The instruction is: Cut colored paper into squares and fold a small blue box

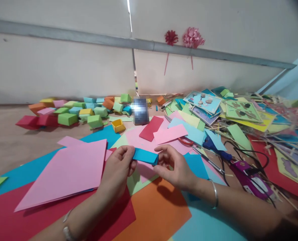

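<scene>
A folded strip of blue paper (145,156) is held up in front of me. My left hand (122,160) pinches its left end between thumb and fingers. At the strip's right end, where the folded layers show, my right hand (175,165) is curved with thumb and index finger apart. Whether its fingertips touch the paper I cannot tell. Beneath both hands lie coloured sheets, among them an orange sheet (154,207) and a light green one. A pink strip (170,134) and a red strip (151,128) lie just beyond the hands.
A stack of pink paper (71,167) lies at left over red and blue sheets. Small folded paper boxes (68,119) cluster at the back left. Scissors (186,142), a pen (209,160), a purple device with a black cord (251,180), and piled cards (204,101) lie rightward.
</scene>
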The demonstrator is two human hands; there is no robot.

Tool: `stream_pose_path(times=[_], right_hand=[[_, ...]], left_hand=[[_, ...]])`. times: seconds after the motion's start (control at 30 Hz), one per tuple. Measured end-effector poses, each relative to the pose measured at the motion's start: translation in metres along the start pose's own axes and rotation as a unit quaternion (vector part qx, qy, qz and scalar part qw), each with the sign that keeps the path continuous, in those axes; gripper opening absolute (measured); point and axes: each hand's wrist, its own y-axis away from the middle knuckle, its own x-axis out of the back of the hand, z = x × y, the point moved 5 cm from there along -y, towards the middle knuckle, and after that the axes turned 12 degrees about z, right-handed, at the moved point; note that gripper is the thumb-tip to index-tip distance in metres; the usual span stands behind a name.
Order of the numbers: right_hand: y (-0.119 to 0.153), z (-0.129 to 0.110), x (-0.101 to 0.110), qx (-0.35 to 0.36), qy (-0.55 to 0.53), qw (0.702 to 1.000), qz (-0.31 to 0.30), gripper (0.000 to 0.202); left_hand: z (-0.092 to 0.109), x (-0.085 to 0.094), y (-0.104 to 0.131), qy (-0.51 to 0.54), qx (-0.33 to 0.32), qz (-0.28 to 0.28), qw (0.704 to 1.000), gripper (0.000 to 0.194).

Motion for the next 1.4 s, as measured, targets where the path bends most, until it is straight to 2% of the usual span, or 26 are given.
stream_pose_path(times=[0.13, 0.23, 0.33, 0.5, 0.67, 0.73, 0.83, 0.9, 1.03, 1.13, 1.27, 1.33, 1.4], right_hand=[[-0.002, -0.001, 0.001, -0.005, 0.002, 1.000, 0.029, 0.019], [-0.006, -0.002, 0.007, -0.012, -0.009, 0.999, 0.048, 0.015], [-0.010, -0.007, 0.013, 0.024, 0.005, 0.998, 0.059, 0.014], [-0.007, -0.025, 0.017, 0.157, 0.068, 0.983, 0.065, 0.019], [0.004, -0.035, 0.011, 0.266, 0.103, 0.958, 0.015, 0.020], [0.007, -0.037, 0.009, 0.291, 0.105, 0.951, 0.005, 0.013], [0.010, -0.042, 0.009, 0.307, 0.098, 0.946, -0.007, 0.007], [0.010, -0.046, 0.009, 0.304, 0.093, 0.948, -0.015, 0.007], [0.010, -0.052, 0.011, 0.308, 0.104, 0.945, -0.013, 0.010], [0.011, -0.054, 0.013, 0.370, 0.141, 0.918, 0.011, 0.012], [0.014, -0.056, 0.013, 0.443, 0.155, 0.882, 0.031, 0.013], [0.013, -0.059, 0.014, 0.443, 0.144, 0.884, 0.030, 0.014], [0.009, -0.059, 0.016, 0.390, 0.131, 0.911, 0.025, 0.012]], left_hand=[[-0.003, -0.003, 0.004, -0.002, -0.004, -0.030, 1.000, 0.047], [-0.009, -0.001, 0.003, 0.016, 0.017, -0.045, 0.999, 0.052], [-0.009, -0.001, 0.002, -0.007, 0.002, -0.069, 0.998, 0.049], [0.005, -0.010, 0.006, -0.120, -0.088, -0.181, 0.972, 0.034], [0.009, -0.014, 0.019, -0.199, -0.170, -0.350, 0.900, 0.028], [0.007, -0.013, 0.024, -0.190, -0.159, -0.385, 0.889, 0.028], [0.003, -0.014, 0.031, -0.157, -0.107, -0.426, 0.885, 0.032], [0.002, -0.015, 0.034, -0.145, -0.091, -0.435, 0.884, 0.037], [0.000, -0.016, 0.030, -0.147, -0.119, -0.409, 0.893, 0.045], [0.002, -0.015, 0.027, -0.162, -0.154, -0.380, 0.898, 0.044], [0.011, -0.014, 0.030, -0.192, -0.239, -0.345, 0.887, 0.037], [0.013, -0.014, 0.032, -0.202, -0.265, -0.333, 0.882, 0.038], [0.012, -0.014, 0.031, -0.211, -0.281, -0.315, 0.882, 0.042]])
